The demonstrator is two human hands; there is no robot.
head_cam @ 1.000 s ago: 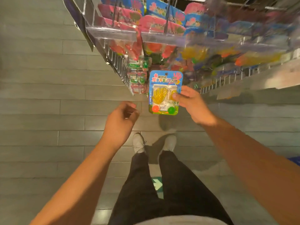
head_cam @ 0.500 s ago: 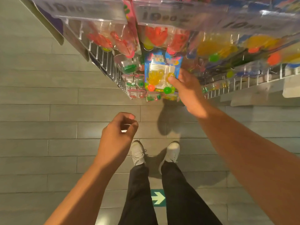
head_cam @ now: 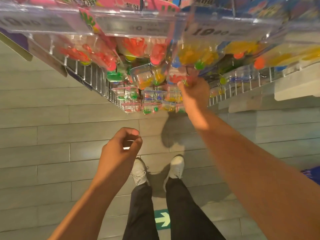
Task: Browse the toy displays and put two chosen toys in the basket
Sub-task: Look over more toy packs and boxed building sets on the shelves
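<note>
- Right hand reached up into the hanging toy packs at 12 o'clock; thumb and fingers looked curled onto a pack with red and green bits, but blur made the exact grip hard to confirm.
- That pack sat in among the others on the pegs, touching its neighbours; I could not tell whether it hung on a hook or only in the hand.
- Left hand hovered lower at 7 o'clock from the packs, fingers loosely curled, thumb near forefinger, holding nothing.
- Basket: not clearly in view; a blue scrap at the 3 o'clock edge could not be identified.
- Progress, as judged: still browsing; no toy seen in any basket, so both picks appeared left to do.
- Wire rack carried the pegs, clear price strips ran along the top edge, printing blurred.
- A pale shelf jutted at 2 o'clock.
- Floor was grey plank, with a green arrow sticker at 6 o'clock between the legs.
- White shoes and dark trousers stood just below the rack.
</note>
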